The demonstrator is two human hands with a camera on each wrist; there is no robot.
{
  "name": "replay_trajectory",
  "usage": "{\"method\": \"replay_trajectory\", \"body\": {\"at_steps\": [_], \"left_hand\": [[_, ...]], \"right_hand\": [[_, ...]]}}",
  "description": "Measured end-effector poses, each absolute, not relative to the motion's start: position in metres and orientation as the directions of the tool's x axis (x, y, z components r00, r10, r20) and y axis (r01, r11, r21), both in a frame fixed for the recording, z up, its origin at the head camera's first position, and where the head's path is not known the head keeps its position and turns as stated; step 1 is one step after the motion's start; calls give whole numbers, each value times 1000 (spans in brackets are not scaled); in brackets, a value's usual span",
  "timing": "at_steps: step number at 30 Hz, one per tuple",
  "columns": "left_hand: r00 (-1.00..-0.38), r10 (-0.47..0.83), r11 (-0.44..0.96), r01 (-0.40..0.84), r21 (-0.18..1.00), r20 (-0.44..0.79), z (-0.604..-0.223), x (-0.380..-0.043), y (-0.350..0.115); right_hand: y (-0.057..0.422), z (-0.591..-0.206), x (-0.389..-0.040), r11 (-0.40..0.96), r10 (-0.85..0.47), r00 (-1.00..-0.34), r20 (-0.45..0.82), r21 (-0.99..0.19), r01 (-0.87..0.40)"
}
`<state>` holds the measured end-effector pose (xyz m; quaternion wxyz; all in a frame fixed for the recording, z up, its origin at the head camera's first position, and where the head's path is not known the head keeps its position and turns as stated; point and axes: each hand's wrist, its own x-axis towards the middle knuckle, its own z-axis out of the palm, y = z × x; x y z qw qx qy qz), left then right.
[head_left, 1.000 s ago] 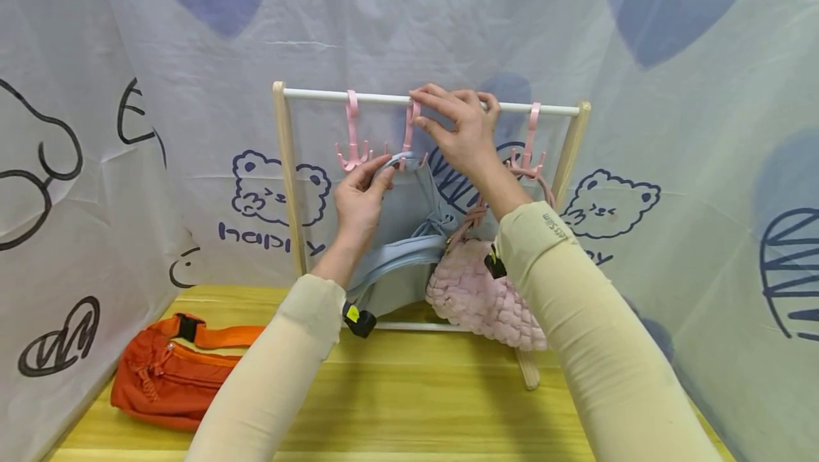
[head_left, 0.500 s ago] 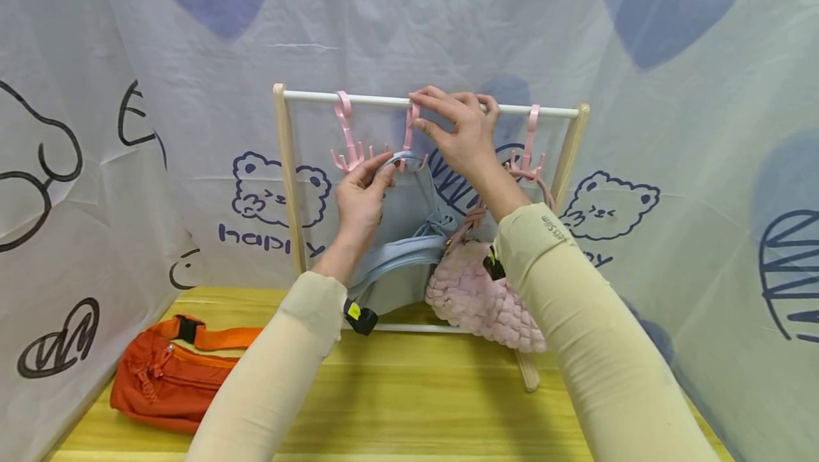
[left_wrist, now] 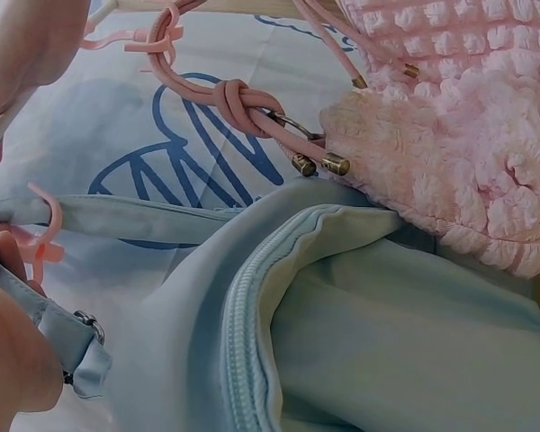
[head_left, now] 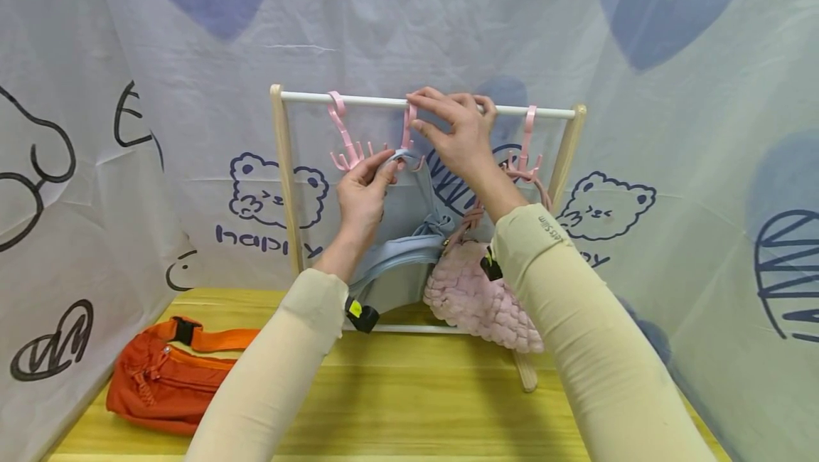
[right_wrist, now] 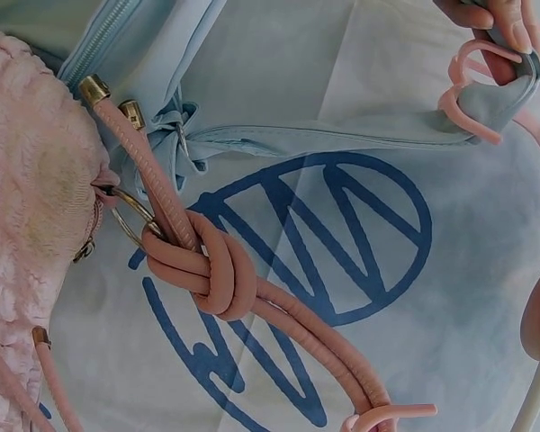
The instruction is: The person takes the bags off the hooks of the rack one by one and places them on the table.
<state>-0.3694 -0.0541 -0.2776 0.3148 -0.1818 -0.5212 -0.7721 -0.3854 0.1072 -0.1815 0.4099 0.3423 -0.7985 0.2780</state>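
Observation:
A light blue zip bag (head_left: 399, 256) hangs by its strap (right_wrist: 342, 137) from the middle pink hook hanger (head_left: 407, 129). The left hand (head_left: 360, 195) pinches that strap beside the hanger's lower prongs; in the left wrist view, the strap (left_wrist: 153, 220) passes over a pink prong (left_wrist: 47, 225). At the white rail (head_left: 371, 101), the right hand (head_left: 462, 128) holds the hanger's upper part between thumb and fingers. A pink puffy bag (head_left: 476, 295) hangs to the right, its knotted cord (right_wrist: 220, 270) looped on the right pink hanger (head_left: 526, 153). The right fingertips are outside the right wrist view.
An orange-red waist bag (head_left: 173, 377) with a black buckle lies on the yellow wooden table (head_left: 409, 398) at the left. Another pink hanger (head_left: 342, 128) is on the rail's left part. Wooden posts (head_left: 569, 149) support the rail, before a patterned cloth backdrop.
The left pink hanger's top has shifted left along the rail, and it now hangs tilted. Both hands keep nearly the same place and hold.

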Motion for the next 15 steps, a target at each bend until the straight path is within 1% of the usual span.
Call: {"method": "replay_trajectory", "body": {"at_steps": [9, 15], "left_hand": [[-725, -294, -257, 687, 679, 622, -273, -373, -50], [-726, -286, -248, 686, 684, 625, -271, -374, -47]], "right_hand": [[108, -183, -387, 603, -310, -418, 854, -163, -781], [108, -182, -386, 609, -313, -430, 847, -169, -775]]}}
